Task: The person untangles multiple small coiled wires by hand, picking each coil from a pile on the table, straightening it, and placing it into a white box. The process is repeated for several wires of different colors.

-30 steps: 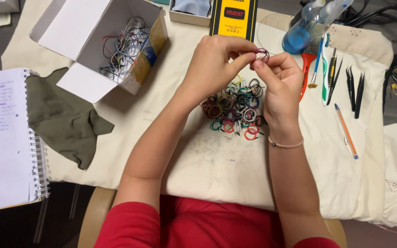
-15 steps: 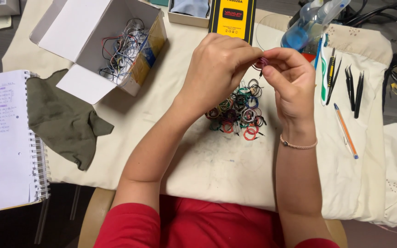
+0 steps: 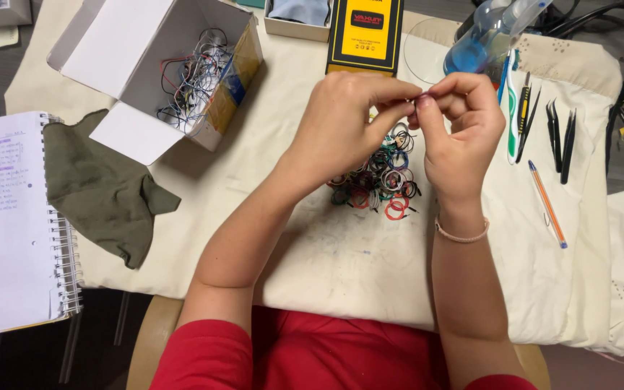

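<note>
Both hands met above the table, fingertips together: the left hand [image 3: 341,123] came in from the left and the right hand [image 3: 456,137] from the right, and between their pinched thumbs and forefingers sat a small dark wire piece [image 3: 423,96], so little of it showing that its long axis could not be told. Each hand was closed tight on it, no gap visible at the tips; neither was clearly nearer, since both touched it at the same spot. Directly below that pinch, toward the person, lay the pile of coils [image 3: 380,177], small loops of wire in red, green, blue, black and white, resting on the cream cloth [image 3: 326,253] and partly hidden behind the left hand. Well off to the left stood an open white box [image 3: 146,50] with a tangle of loose wires [image 3: 189,79] inside, and nearer the person a crumpled green rag [image 3: 102,188] beside a spiral notebook [image 3: 16,231]. Just right of the right hand lay a pen [image 3: 547,204], black tweezers [image 3: 561,137] and a green-handled tool [image 3: 512,108], with a blue spray bottle [image 3: 482,43] beyond the fingertips and a yellow-and-black box [image 3: 366,32] behind the left hand. The cloth covered a small table; dark floor showed at the edges.
</note>
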